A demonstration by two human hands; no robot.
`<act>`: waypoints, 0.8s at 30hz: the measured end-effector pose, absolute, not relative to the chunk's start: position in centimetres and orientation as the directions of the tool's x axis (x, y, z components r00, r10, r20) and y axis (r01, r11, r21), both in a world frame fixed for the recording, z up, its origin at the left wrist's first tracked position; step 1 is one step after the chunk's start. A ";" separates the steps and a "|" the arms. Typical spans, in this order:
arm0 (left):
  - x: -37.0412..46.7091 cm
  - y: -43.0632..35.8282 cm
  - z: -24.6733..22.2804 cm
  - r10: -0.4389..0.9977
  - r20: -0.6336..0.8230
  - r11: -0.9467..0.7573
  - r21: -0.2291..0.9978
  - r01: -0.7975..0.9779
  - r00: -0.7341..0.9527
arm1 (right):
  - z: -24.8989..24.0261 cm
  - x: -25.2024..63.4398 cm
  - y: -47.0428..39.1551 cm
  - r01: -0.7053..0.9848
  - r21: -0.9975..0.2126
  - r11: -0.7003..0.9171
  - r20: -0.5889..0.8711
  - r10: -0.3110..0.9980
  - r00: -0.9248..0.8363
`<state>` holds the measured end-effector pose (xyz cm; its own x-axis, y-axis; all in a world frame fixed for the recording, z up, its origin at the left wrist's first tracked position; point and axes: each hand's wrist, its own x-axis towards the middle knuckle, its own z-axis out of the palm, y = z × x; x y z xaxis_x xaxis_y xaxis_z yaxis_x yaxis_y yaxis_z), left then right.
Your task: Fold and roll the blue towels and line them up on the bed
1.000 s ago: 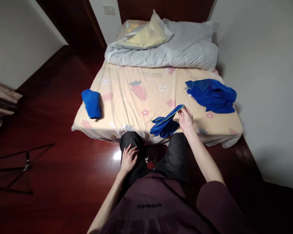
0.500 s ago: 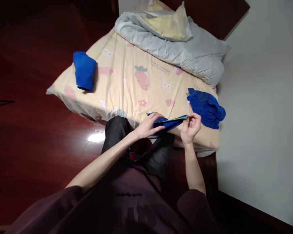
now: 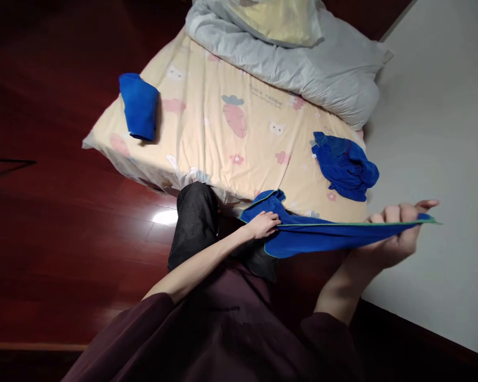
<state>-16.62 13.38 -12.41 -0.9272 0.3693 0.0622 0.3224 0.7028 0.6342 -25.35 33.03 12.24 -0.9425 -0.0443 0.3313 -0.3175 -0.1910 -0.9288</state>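
Observation:
A blue towel with green edging is stretched sideways over my lap, at the bed's front edge. Its right end is pinched in my right hand, raised near the wall. My left hand grips the towel around its middle, above my knee. Past that hand, the left part of the cloth lies bunched against the bed's edge. On the mattress to the right rests a crumpled blue cloth heap. A neatly folded blue cloth bundle sits at the bed's left side.
The bed has a cream sheet with carrot and cat prints. A rolled pale quilt and a yellow pillow lie at its far end. A grey wall borders the right; dark red floor spreads left.
My right hand has moved right and towards the camera, drawing the towel out long. My left hand has shifted slightly right and down. The view has tilted a little.

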 end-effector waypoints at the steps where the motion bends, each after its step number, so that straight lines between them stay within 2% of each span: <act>1: -16.9 13.7 -13.4 0.353 0.038 0.704 0.648 0.292 -0.935 | 12.5 -25.6 34.2 -0.328 -0.918 -0.223 0.341 -0.025 -0.940; 3: -17.2 13.9 -15.3 0.306 0.004 0.681 0.698 0.222 -0.952 | 12.9 -26.2 36.8 -0.393 -0.855 -0.339 0.393 0.073 -0.917; 7: -17.3 11.8 -17.7 0.208 0.010 0.635 0.759 0.142 -0.978 | 12.7 -27.2 41.5 -0.378 -0.786 -0.490 0.340 0.168 -0.925; 9: -17.6 8.6 -17.9 0.142 0.044 0.630 0.766 0.124 -0.989 | 12.0 -27.7 43.0 -0.318 -0.806 -0.499 0.265 0.176 -0.948; 11: -18.3 3.8 -17.1 0.006 0.111 0.614 0.784 0.091 -0.994 | 10.9 -28.1 43.4 -0.241 -0.849 -0.470 0.175 0.180 -0.968; 13: -19.5 -1.8 -15.1 -0.152 0.190 0.645 0.762 0.049 -0.970 | 9.8 -28.9 42.7 -0.220 -0.889 -0.401 0.152 0.194 -0.969; 15: -20.5 -7.4 -11.6 -0.241 0.298 0.706 0.707 0.043 -0.924 | 8.8 -30.1 41.5 -0.269 -0.913 -0.308 0.215 0.197 -0.956; 18: -20.8 -14.2 -4.2 -0.280 0.422 0.811 0.584 0.023 -0.862 | 7.5 -32.9 39.5 -0.400 -0.897 -0.186 0.355 0.233 -0.905; 21: -19.1 -18.7 3.2 -0.216 0.519 0.917 0.398 0.011 -0.827 | 6.4 -36.3 38.5 -0.493 -0.867 -0.070 0.465 0.244 -0.851; 24: -16.3 -21.6 8.2 -0.156 0.581 0.980 0.191 -0.052 -0.799 | 5.2 -39.3 38.2 -0.564 -0.817 0.119 0.576 0.179 -0.797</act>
